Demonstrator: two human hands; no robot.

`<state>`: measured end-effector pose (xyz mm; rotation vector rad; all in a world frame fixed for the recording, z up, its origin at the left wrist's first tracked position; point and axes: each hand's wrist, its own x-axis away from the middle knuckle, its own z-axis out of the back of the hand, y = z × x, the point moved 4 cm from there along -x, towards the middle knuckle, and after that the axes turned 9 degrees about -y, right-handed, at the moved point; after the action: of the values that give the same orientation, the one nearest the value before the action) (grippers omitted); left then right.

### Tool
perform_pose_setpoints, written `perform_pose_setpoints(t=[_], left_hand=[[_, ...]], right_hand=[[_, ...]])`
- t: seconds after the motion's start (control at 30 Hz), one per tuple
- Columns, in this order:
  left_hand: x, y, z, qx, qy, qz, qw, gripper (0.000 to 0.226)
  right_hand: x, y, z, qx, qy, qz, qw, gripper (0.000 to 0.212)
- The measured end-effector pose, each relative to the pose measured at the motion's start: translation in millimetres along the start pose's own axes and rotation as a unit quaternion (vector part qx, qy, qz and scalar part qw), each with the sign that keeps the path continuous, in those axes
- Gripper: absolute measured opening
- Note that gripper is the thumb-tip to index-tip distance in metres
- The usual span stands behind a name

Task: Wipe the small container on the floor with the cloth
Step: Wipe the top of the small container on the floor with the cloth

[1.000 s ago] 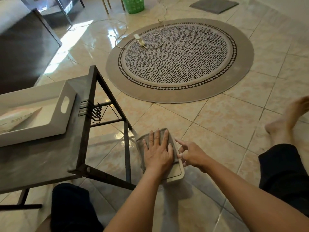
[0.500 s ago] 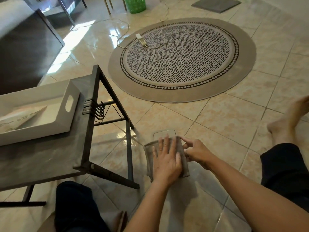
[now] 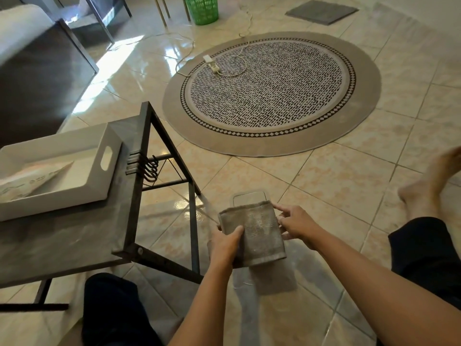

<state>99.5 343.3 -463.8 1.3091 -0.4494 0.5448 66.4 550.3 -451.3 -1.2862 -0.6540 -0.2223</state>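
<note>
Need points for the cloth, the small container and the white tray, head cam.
cloth (image 3: 257, 231): head view, middle of the grey folded face.
small container (image 3: 249, 198): head view, pale far end showing beyond the cloth.
white tray (image 3: 113, 156): head view, right wall beside the handle slot.

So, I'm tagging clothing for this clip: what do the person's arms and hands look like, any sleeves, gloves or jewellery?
Both forearms are bare up to the frame's bottom edge, with no sleeve in view. The left hand and right hand wear no gloves, and no rings, watch or bracelet show. Nails look short and unpainted. The only clothing visible is dark fabric over the legs.
</note>
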Motion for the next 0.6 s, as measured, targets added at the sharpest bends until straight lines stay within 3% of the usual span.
perform_pose_setpoints(t=[0.1, 0.23, 0.43, 0.6], left_hand=[[1.0, 0.2, 4.5, 0.019, 0.005, 0.048, 0.999, 0.053], [5.6, 1.8, 6.1, 0.06, -0.036, 0.097, 0.993, 0.046], [36.9, 27.7, 5.8, -0.05, 0.034, -0.071, 0.996, 0.018], [75.2, 70.4, 0.2, -0.117, -0.042, -0.221, 0.967, 0.02]], right_hand=[[3.1, -1.3, -5.9, 0.013, 0.033, -0.006, 0.999, 0.041], [8.5, -1.6, -10.6, 0.08, 0.066, -0.004, 0.995, 0.042], [20.1, -14.0, -8.6, 0.127, 0.094, 0.021, 0.987, 0.051], [37.3, -34.0, -15.3, 0.09, 0.055, 0.072, 0.992, 0.063]])
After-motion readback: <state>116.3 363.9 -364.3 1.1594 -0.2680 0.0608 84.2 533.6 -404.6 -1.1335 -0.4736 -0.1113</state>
